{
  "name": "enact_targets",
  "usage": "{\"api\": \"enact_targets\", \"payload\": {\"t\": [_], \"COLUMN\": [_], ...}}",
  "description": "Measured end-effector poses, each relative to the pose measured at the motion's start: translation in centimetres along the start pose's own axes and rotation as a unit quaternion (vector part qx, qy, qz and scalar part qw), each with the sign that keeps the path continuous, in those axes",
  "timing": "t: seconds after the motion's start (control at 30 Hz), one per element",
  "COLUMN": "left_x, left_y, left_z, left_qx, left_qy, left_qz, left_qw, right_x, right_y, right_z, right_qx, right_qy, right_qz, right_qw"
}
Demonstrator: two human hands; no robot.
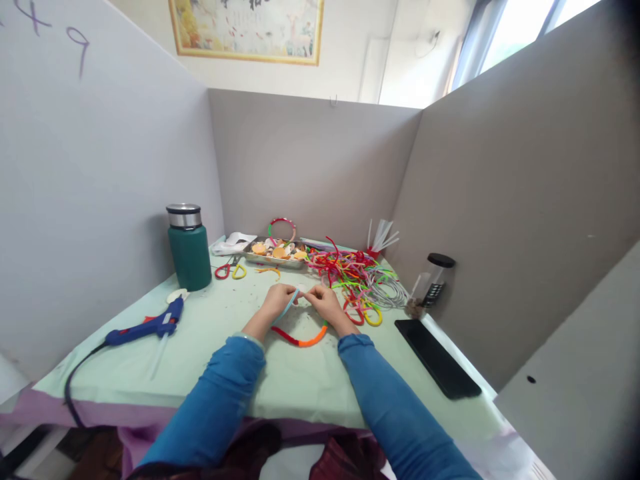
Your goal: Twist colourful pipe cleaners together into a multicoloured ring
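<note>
Blue sleeves (220,387) come in nearest, pushed up over both forearms above the cloth-covered counter (295,393). Between the wrists, low over the cloth, curves a hoop (311,342) wrapped in red and orange, its far side hidden by the fingers; whether it touches the cloth cannot be told. It looks very light, springy enough to keep its curve, with a fuzzy skin that should grip well but might flatten or twist if squeezed. A wrapped stretch of the rim would be the sound place to hold it, pinched gently. Just beyond, the left hand (274,303) pinches a pale blue strip (287,309) that slants down towards the hoop. The strip seems thin and bendable, likely to hold a crease, so it is best taken near its end, between thumb and forefinger. Opposite, the right hand (326,307) has its fingertips drawn together close to the left ones; what they grip is too small to tell. A blue glue gun (150,327) lies to the left, best lifted by the handle, its nozzle perhaps hot. Farther back, yellow-handled scissors (239,271) lie near a metal tray (275,261) of small pieces, beside a loose tangle of coloured stems (345,267) that would probably snag if pulled from the middle.
</note>
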State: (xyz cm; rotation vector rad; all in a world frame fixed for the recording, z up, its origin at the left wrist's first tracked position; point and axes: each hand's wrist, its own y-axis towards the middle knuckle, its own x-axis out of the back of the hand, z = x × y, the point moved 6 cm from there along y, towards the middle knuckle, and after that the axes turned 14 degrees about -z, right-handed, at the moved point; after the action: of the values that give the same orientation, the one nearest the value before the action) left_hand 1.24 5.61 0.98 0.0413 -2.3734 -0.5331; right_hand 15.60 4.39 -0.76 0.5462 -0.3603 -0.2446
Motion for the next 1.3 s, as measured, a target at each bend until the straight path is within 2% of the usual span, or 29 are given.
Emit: {"api": "enact_targets", "payload": {"t": [0.1,0.17,0.4,0.57,0.67,0.87,0.93,1.07,1.2,1.3], "left_x": [-0.3,-0.1,0.3,0.2,0.3,0.2,0.4,1.0,0.9,0.6], "left_y": [-0.5,-1.0,-1.6,-1.4,-1.4,-1.3,-0.9,-0.2,0.1,0.1], "left_z": [0.7,0.5,-0.3,-0.3,-0.3,0.5,1.0,1.6,0.8,-0.1], "left_qx": [0.109,0.142,0.143,0.154,0.16,0.214,0.209,0.159,0.093,0.022], "left_qy": [-0.079,-0.113,-0.135,-0.123,-0.151,-0.185,-0.187,-0.117,-0.124,-0.085], "left_qz": [0.045,0.062,0.081,0.067,0.052,0.031,-0.012,-0.077,-0.073,-0.058], "left_qw": [0.99,0.981,0.977,0.978,0.974,0.959,0.96,0.977,0.985,0.994], "right_x": [0.0,0.0,-0.1,0.1,0.1,0.2,0.2,0.3,0.5,0.5], "right_y": [-0.1,-0.1,-0.1,0.0,0.0,0.0,0.0,0.1,0.3,0.4], "right_z": [0.2,0.4,0.5,0.4,0.4,0.4,0.3,-0.1,-0.5,-0.8], "right_qx": [0.004,0.007,0.009,0.007,0.005,-0.003,-0.01,-0.025,-0.028,-0.023], "right_qy": [0.005,0.008,0.007,0.012,0.012,0.023,0.025,0.014,0.005,0.002], "right_qz": [0.003,0.008,0.009,-0.005,-0.007,-0.003,-0.004,-0.013,-0.032,-0.037], "right_qw": [1.0,1.0,1.0,1.0,1.0,1.0,1.0,0.999,0.999,0.999]}}
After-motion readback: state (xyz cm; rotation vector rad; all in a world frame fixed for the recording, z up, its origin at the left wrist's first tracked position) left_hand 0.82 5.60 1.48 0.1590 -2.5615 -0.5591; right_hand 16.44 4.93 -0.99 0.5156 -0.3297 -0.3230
